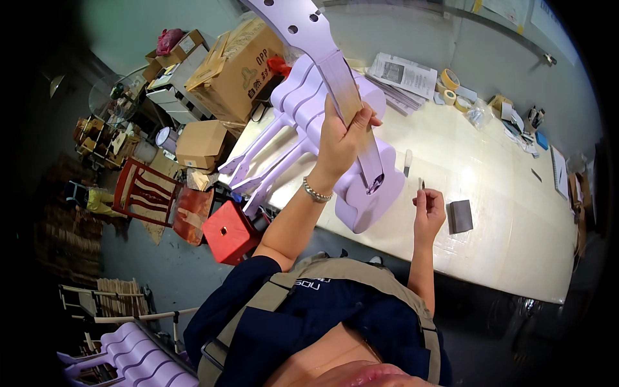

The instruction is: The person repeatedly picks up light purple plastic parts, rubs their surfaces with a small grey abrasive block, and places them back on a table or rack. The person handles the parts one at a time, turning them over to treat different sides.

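Note:
My left hand [346, 132] is wrapped round the neck of a lavender guitar [367, 200]. The guitar stands tilted, its headstock with round holes toward the far left and its body low over the table's near edge. A tan patch shows on the neck beside my fingers, and a dark slot opens where neck meets body. To the right, my right hand [429, 211] is closed in a pinch on a thin, dark, pointed piece too small to name. A grey block [460, 217] lies just right of that hand. Beyond it lies a small pale-handled tool [407, 162].
Several lavender guitars [290, 106] lie in a row behind my left hand. Newspapers [403, 80], tape rolls [449, 80] and a notebook [559, 173] rest on the white table [509, 238]. Left stand a red stool [231, 233], a wooden chair [145, 190] and cartons [235, 68].

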Tool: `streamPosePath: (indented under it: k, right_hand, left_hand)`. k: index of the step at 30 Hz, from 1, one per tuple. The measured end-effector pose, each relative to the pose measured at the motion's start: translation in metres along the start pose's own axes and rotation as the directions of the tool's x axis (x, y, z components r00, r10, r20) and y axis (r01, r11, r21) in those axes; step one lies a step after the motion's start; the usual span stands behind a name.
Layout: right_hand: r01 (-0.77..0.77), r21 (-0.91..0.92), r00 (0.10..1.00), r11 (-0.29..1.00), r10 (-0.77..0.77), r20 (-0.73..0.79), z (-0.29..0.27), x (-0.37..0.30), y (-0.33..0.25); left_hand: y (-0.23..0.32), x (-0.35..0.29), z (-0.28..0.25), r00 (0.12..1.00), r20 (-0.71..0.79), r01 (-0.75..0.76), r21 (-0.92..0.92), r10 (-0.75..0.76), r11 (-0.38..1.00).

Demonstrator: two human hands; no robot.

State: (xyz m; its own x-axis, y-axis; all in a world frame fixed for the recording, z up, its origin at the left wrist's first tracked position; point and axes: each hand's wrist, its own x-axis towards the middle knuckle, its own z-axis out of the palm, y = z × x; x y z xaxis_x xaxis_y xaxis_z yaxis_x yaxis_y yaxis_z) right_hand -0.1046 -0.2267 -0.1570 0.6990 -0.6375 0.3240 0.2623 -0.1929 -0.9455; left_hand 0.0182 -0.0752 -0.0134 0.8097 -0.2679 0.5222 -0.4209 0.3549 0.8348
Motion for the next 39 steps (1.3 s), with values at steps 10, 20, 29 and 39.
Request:
streamPosePath:
  k: [10,20,29,39]
  right_hand:
    - [0.026,0.148,0.998,0.989,-0.034,0.049,0.026,0.002,-0.034]
    - [0.028,0.193,0.999,0.981,-0.031,0.01,0.026,0.003,-0.039]
    - [0.057,0.214,0.998,0.975,-0.064,0.026,0.027,0.002,-0.039]
    - [0.027,0.247,0.993,0.969,-0.056,0.108,0.033,0.001,-0.051]
  left_hand:
    - [-0.003,0.0,0.009,0.999,0.04,0.015,0.072,-0.018,0.997]
    - [-0.007,-0.001,0.016,0.996,0.092,-0.001,0.103,-0.008,0.995]
    - [-0.006,0.0,0.016,0.996,0.088,-0.017,0.077,0.01,0.997]
    - [-0.009,0.007,0.006,1.0,0.022,0.022,0.013,-0.022,1.0]
